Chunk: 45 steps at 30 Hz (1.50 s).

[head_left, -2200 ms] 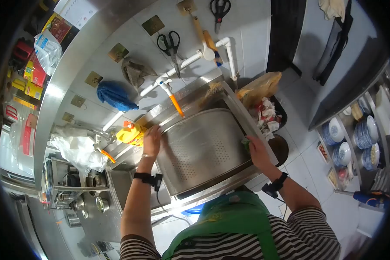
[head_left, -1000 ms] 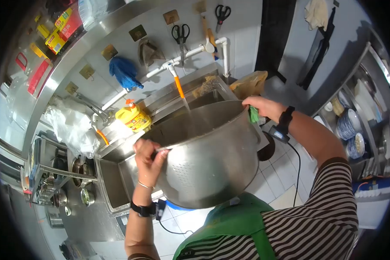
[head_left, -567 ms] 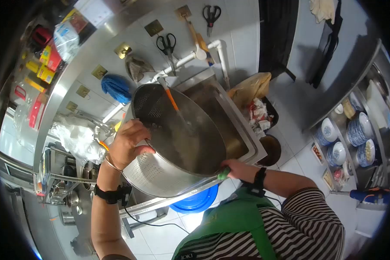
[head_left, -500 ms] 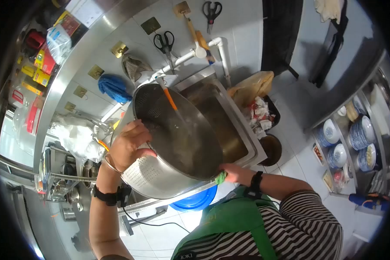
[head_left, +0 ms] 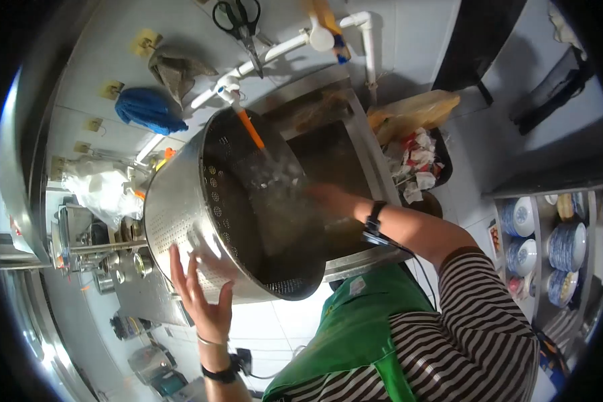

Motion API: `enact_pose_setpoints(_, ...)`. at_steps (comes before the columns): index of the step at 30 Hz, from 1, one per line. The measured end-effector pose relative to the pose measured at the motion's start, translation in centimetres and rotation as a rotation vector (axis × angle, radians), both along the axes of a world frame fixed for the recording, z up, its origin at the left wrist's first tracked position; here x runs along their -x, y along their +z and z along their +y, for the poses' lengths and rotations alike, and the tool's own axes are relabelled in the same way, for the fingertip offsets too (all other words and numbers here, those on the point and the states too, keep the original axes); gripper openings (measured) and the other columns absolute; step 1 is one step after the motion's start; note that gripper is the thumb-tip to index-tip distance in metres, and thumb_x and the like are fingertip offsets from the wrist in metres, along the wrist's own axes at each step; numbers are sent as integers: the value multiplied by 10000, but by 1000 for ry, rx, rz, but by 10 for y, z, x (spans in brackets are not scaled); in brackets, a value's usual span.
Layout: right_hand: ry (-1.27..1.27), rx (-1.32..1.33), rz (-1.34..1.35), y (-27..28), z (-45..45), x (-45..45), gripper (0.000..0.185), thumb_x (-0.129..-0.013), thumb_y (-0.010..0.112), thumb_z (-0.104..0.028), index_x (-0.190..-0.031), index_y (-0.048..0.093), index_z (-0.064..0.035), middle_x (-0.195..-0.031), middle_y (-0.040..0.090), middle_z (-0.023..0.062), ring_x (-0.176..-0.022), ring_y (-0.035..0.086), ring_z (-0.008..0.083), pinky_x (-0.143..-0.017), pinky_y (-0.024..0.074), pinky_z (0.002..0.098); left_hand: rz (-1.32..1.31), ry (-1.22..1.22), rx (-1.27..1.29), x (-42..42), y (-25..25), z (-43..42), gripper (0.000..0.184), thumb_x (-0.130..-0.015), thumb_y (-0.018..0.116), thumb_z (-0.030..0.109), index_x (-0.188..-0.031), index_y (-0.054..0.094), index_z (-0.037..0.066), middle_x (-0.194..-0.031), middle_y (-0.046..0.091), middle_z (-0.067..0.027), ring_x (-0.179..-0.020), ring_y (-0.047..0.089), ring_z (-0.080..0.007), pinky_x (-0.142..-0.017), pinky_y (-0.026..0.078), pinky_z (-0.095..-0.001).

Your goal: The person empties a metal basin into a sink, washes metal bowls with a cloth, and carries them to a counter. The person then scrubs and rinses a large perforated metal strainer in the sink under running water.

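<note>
A large perforated steel strainer pot (head_left: 171, 214) lies tilted on its side over the steel sink (head_left: 365, 157), mouth toward the right. Water runs from an orange-tipped tap (head_left: 251, 128) across its mouth and splashes. My left hand (head_left: 201, 301) is at the pot's lower outer wall, fingers spread; whether they press on the metal is hard to tell. My right hand (head_left: 328, 199) is by the pot's mouth and the splashing water, smeared by motion. Its fingers and anything in them cannot be made out.
Scissors (head_left: 241, 30), a grey cloth (head_left: 177, 74) and a blue cloth (head_left: 147, 110) hang on the wall. A bin of waste (head_left: 419, 161) stands right of the sink. Bowls (head_left: 566, 244) are stacked on shelves at the right. A white plastic bag (head_left: 100, 187) is at the left.
The pot has turned and tipped further onto its side. My left hand has gone from its rim to its outer wall. My right hand has moved from the near rim toward the running water.
</note>
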State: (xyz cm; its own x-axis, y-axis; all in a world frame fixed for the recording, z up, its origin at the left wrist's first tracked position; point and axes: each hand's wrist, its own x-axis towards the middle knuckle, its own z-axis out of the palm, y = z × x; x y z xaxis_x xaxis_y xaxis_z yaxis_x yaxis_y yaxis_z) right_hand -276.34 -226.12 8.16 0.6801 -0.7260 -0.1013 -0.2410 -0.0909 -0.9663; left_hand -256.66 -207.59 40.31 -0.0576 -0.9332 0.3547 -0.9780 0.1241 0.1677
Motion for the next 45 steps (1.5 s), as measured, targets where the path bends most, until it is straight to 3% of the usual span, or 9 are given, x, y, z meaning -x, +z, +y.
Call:
enact_pose_setpoints(5,133,915,145,-60,14,-66,456,-870,585,-174,-1307,532,-55,-1281,563,223,-1186,541,365,-1010,423,423,98,361,69,-4,-61,60,738,-925,589,393,-1504,251,85,-1539,248,-211,-1420,239,-404,-1120,250,-531)
enact_pose_setpoints(7,223,50,334,-88,31,-108,422,-860,597,-192,-1254,542,-53,-1225,586,212,-1140,562,367,-962,450,433,66,467,8,-5,-71,66,821,-927,529,532,-1529,180,95,-1556,175,-228,-1440,184,-409,-1117,256,-540)
enact_pose_setpoints(11,206,361,60,-92,109,-108,334,-857,599,-199,-1158,579,-56,-1143,616,179,-1065,591,348,-899,482,425,-15,439,-89,-12,-71,62,812,-929,450,602,-1534,176,135,-1576,146,-200,-1455,140,-394,-1145,182,-569)
enact_pose_setpoints(14,506,-370,-226,-59,89,-90,292,-877,591,-209,-1124,597,-52,-1126,622,159,-1034,600,324,-887,487,417,-44,429,-92,-15,-70,58,819,-928,446,608,-1533,177,125,-1577,138,-203,-1455,136,-399,-1147,178,-567)
enact_pose_setpoints(20,-98,1026,44,-99,-36,-86,318,-945,523,-286,-1135,607,-45,-1109,622,147,-1012,603,305,-920,462,439,-49,471,-121,-18,-71,59,916,-885,433,697,-1524,195,85,-1561,129,-248,-1440,145,-442,-1129,228,-573)
enact_pose_setpoints(23,-130,-170,45,-82,35,-88,279,-950,492,-232,-1086,634,-34,-1054,630,179,-997,603,336,-931,442,470,-35,446,-117,-18,-63,50,875,-901,437,663,-1527,194,103,-1568,135,-225,-1446,143,-423,-1137,214,-570)
enact_pose_setpoints(27,343,804,428,-77,99,-80,271,-954,477,-204,-1092,627,-26,-1009,648,197,-976,613,346,-938,444,457,-121,418,-119,-30,-46,29,832,-917,386,666,-1527,216,126,-1571,181,-185,-1444,184,-387,-1139,225,-556)
enact_pose_setpoints(32,256,-586,145,4,-3,-57,284,-957,508,-219,-1155,611,-45,-1179,616,164,-1110,559,286,-957,448,403,-211,399,-151,-37,-35,14,844,-905,326,712,-1510,281,125,-1566,200,-178,-1432,213,-383,-1130,250,-544)
enact_pose_setpoints(45,608,23,4,-54,31,-65,375,-942,539,-224,-1285,545,-74,-1310,553,144,-1214,514,302,-1034,411,422,-315,378,-184,-62,-12,-47,649,-985,194,603,-1493,357,232,-1556,302,-67,-1393,299,-308,-1138,202,-449)
